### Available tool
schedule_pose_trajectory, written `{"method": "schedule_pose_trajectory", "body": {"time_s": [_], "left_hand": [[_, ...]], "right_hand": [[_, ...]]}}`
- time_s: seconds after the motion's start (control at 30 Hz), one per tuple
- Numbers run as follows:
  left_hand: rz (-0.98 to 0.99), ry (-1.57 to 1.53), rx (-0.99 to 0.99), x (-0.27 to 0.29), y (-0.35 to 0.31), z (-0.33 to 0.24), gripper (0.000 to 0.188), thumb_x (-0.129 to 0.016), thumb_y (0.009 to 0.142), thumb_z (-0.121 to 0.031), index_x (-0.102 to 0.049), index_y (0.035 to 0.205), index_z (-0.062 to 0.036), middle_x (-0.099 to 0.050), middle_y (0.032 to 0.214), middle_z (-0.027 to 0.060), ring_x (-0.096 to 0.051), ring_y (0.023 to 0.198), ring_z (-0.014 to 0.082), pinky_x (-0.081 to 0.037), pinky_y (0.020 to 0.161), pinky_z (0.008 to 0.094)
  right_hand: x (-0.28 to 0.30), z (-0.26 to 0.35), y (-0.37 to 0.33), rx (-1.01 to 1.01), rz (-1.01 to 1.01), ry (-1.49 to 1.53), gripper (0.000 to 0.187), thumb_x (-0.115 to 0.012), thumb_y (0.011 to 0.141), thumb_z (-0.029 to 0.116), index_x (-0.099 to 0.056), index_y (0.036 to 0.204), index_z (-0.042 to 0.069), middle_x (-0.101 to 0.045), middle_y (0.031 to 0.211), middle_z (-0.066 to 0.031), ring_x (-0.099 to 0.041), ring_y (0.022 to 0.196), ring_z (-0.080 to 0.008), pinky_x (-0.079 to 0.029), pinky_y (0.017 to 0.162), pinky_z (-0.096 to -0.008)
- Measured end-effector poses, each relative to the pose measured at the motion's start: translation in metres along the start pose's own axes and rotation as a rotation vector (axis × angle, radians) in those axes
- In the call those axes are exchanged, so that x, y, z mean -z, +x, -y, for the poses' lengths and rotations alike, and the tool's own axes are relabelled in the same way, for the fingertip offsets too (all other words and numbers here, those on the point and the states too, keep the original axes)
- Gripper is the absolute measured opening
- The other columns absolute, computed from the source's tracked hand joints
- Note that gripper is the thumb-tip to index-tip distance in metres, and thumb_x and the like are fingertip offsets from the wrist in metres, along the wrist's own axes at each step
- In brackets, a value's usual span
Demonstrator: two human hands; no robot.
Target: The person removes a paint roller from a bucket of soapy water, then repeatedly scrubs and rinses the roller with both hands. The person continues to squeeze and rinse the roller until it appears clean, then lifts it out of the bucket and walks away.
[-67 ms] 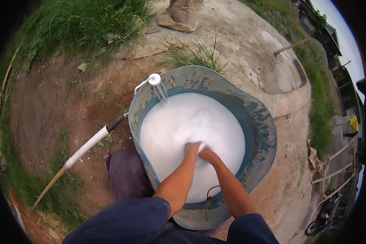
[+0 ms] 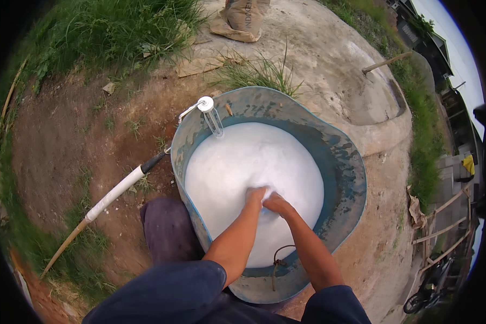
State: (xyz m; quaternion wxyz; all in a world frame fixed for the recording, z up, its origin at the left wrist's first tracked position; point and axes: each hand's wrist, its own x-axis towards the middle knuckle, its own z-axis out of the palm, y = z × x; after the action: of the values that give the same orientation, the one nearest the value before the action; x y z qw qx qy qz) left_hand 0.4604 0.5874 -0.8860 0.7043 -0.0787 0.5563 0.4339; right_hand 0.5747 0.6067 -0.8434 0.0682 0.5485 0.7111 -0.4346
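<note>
Both hands are dipped into white foamy liquid that fills much of a large blue-grey tub. My left hand and my right hand are close together near the middle, sunk past the knuckles. Foam hides the fingers, and anything they may hold cannot be made out. A small bluish patch shows between the wrists. Over the tub's left rim hangs a bare paint roller frame, its wire cage inside the tub. It is joined to a long pole with a white-wrapped upper part.
A loop of dark cord hangs inside the tub's near side. My knee, in dark cloth, is beside its left wall. Beyond stand a brown paper sack, a grass tuft and a hollowed concrete slab with a stick.
The foam around my hands has shifted slightly. Both hands stay in nearly the same place in the tub.
</note>
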Motion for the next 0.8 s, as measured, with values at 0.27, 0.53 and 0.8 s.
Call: {"method": "schedule_pose_trajectory", "body": {"time_s": [0.27,0.53,0.8], "left_hand": [[0.255,-0.665,-0.027,-0.027,-0.011,-0.064,0.044,-0.073,0.092,-0.039,-0.062,0.123,-0.0101,-0.067,0.110,0.0128,-0.067,0.101,0.0333,-0.057,0.082,0.0543],[0.048,-0.591,-0.159,-0.043,-0.023,-0.085,0.071,-0.060,0.095,-0.064,-0.054,0.140,-0.0092,-0.062,0.124,0.0113,-0.061,0.107,0.0244,-0.050,0.091,0.0448],[-0.325,0.117,-0.312,-0.042,-0.042,-0.005,0.086,-0.064,0.089,-0.065,-0.057,0.135,0.0076,-0.061,0.136,0.0281,-0.058,0.130,0.0399,-0.047,0.107,0.0463]], "right_hand": [[0.134,0.148,-0.145,-0.297,0.027,-0.023,0.065,-0.074,0.076,0.041,-0.061,0.118,-0.007,-0.071,0.088,-0.0194,-0.069,0.063,-0.0260,-0.057,0.058,-0.0360],[0.173,0.125,-0.190,-0.192,-0.113,0.291,0.066,-0.073,0.088,0.043,-0.054,0.132,-0.002,-0.066,0.112,-0.0160,-0.066,0.097,-0.0246,-0.058,0.073,-0.0363],[0.034,0.008,0.017,0.012,-0.536,0.486,0.072,-0.069,0.096,0.035,-0.033,0.149,0.002,-0.059,0.129,-0.0201,-0.062,0.112,-0.0253,-0.056,0.084,-0.0395]]}}
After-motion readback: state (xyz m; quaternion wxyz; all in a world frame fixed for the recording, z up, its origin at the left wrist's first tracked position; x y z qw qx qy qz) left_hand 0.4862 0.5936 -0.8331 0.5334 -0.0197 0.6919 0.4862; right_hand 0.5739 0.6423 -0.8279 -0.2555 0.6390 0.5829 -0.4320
